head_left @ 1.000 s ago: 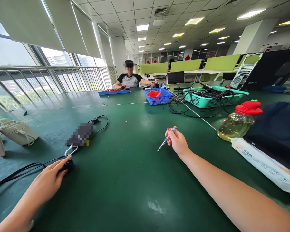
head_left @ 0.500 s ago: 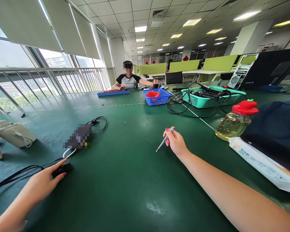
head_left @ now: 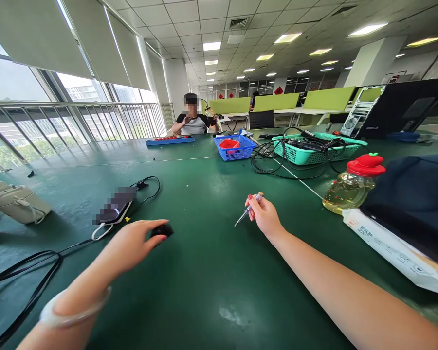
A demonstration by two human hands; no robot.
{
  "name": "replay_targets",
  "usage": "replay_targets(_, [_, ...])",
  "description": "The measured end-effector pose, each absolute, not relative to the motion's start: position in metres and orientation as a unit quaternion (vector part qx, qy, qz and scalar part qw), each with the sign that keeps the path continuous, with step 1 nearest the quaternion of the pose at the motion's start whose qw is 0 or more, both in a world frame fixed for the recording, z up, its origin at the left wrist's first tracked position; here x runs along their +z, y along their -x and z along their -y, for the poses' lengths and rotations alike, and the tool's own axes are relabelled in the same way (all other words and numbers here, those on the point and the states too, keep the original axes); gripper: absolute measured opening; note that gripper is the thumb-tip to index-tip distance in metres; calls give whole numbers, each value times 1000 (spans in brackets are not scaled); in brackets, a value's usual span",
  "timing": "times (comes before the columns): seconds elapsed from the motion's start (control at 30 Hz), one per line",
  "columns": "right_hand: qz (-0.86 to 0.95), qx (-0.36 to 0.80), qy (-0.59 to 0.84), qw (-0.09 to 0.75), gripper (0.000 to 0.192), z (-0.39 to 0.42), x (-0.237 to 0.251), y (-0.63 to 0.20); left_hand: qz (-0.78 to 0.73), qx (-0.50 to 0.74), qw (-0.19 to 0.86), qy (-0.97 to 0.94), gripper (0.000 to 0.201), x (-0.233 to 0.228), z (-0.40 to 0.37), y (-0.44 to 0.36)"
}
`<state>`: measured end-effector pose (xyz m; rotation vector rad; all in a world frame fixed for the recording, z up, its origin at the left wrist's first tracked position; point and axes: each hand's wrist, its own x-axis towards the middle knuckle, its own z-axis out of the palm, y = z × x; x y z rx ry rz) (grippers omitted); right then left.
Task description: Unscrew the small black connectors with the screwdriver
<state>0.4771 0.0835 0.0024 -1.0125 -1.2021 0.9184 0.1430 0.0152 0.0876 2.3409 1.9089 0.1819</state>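
Over the green tabletop at left centre, my left hand (head_left: pixel 131 245) grips a small black block (head_left: pixel 163 232) between thumb and fingers. Motion blurs the block, so its kind is unclear. A pale bangle (head_left: pixel 75 311) circles the left wrist. On the right, my right hand (head_left: pixel 264 214) is closed around a slim screwdriver (head_left: pixel 246 213) with a clear handle, its tip slanting down to the left. Between the two hands lies bare green table (head_left: pixel 204 243). A phone (head_left: pixel 113 209), partly pixelated, lies beyond the left hand with a white cable at its near end.
Black cables (head_left: pixel 40 277) run along the left, near a beige bag (head_left: pixel 20 201). Farther back are a blue basket (head_left: pixel 237 151) and a green basket (head_left: pixel 295 154) of cords. A red-lidded bottle (head_left: pixel 345 194) and a white packet (head_left: pixel 387 250) stand right. Another person (head_left: pixel 193 124) sits opposite.
My left hand has moved right with the black block, away from its place near the phone cable. My right hand has barely moved. The person opposite has raised both hands, one with an object.
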Motion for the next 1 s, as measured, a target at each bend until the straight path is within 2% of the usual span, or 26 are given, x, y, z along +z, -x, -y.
replay_targets(0.13, [536,360,455,614,54,-86,6,-484,-526,86,98,-841,39,79,-49,-224])
replay_targets(0.3, [571,319,477,587,41,-87,8,-488,-474,110,68,-871,30,47,-82,-281])
replay_targets(0.43, [633,250,456,574,31,-79,11,-482,-431,153,43,-888,30,24,-90,-286])
replay_targets(0.67, [724,115,400,550,30,-61,20,-474,-479,207,139,-842,50,12,-95,-274])
replay_targets(0.8, [764,41,335,550,26,-54,24,-471,-484,219,143,-835,39,9,-99,-272])
replay_targets(1.0, [851,-40,252,459,27,-50,24,-466,-473,230,136,-840,30,5,-101,-271])
